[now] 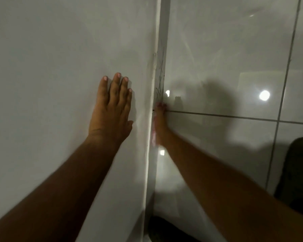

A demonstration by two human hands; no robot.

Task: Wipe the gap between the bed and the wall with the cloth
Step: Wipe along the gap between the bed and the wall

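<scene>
My left hand (112,109) lies flat, fingers spread, on a matte white surface (51,67) at the left. Beside it a narrow pale strip (162,49) with pencil-like scribbles runs top to bottom. It meets glossy tiles (226,58) on the right. My right hand (160,123) is pressed edge-on into the seam between strip and tiles. A blurred pinkish cloth (153,135) shows along the hand's left side, squeezed against the strip. Most of the cloth is hidden by the hand.
The shiny tiles reflect round lights (264,95) and carry dark grout lines (234,117). A dark bulky object (297,172) sits at the right edge. Another dark shape (163,229) lies at the bottom of the seam.
</scene>
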